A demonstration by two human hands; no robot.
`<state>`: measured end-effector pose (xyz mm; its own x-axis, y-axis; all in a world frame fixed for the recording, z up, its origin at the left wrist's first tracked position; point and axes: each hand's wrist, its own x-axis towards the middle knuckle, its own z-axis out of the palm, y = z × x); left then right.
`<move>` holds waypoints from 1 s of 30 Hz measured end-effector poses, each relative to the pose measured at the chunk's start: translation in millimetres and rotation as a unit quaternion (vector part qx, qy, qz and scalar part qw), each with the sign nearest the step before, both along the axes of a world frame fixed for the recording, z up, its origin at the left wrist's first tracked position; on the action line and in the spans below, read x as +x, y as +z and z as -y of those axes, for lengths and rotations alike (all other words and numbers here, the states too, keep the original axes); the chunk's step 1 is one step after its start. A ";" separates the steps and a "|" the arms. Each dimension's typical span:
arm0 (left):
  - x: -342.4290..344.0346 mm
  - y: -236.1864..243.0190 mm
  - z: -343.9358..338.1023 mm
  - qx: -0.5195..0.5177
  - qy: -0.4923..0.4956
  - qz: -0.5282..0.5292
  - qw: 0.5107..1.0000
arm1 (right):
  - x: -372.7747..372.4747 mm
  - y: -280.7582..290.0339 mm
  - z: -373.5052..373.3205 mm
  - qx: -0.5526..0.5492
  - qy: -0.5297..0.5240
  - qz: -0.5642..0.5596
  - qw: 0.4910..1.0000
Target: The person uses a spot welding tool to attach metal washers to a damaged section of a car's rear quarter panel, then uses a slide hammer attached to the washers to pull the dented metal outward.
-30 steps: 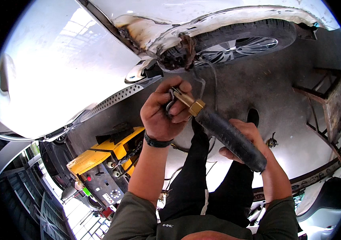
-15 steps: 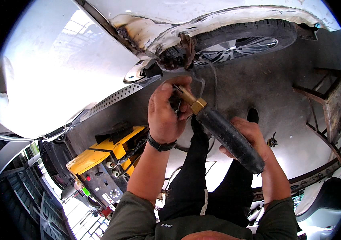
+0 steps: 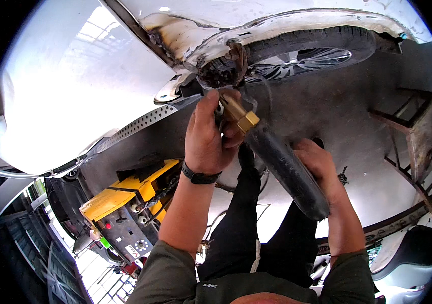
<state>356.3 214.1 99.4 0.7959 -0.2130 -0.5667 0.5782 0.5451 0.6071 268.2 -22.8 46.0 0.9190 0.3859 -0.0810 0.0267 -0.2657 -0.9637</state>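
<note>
Forward, the left hand (image 3: 207, 142) curls around the brass fitting (image 3: 241, 114).

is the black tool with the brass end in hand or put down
In hand: the right hand holds the black tool, while the left hand is at its brass end.

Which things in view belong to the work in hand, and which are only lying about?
Work in hand:
Black tool with brass end, held by left hand and right hand
Scorched white car panel, probably

Apparently just standing about:
Yellow machine
Metal stand
</note>
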 end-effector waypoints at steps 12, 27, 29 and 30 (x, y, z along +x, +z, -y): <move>19.9 7.1 -8.1 -0.048 -0.003 0.043 0.998 | 34.2 13.1 -15.0 0.001 -0.020 0.077 0.997; 30.9 4.2 -14.9 -0.169 -0.014 0.096 0.981 | 59.2 24.3 -22.2 -0.013 -0.024 0.112 0.993; 30.5 5.1 -14.1 -0.179 -0.007 0.092 0.980 | 58.4 22.4 -22.7 -0.011 -0.028 0.109 0.994; 30.7 4.1 -13.2 -0.191 0.001 0.087 0.978 | 57.7 21.0 -22.4 -0.011 -0.033 0.105 0.994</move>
